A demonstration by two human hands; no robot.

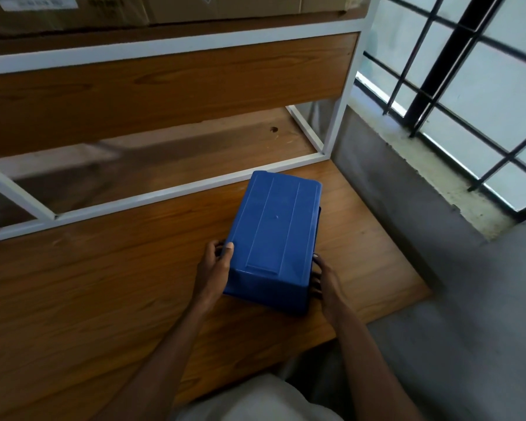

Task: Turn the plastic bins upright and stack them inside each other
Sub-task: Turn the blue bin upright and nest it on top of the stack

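Item: blue plastic bin (274,235), upside down with its ribbed base facing up, on the wooden tabletop (104,284) just right of centre, its far end pointing toward 12 o'clock, near the white shelf frame (152,194). Left hand (214,268) at the bin's 8 o'clock corner, thumb over the base edge, fingers curled on the side wall. Right hand (324,281) at 4 o'clock, fingers pressed flat against the opposite wall. Possibly a second bin nested beneath; unclear. Cardboard boxes (73,10) at 11 o'clock; barred window (468,86) at 2 o'clock.
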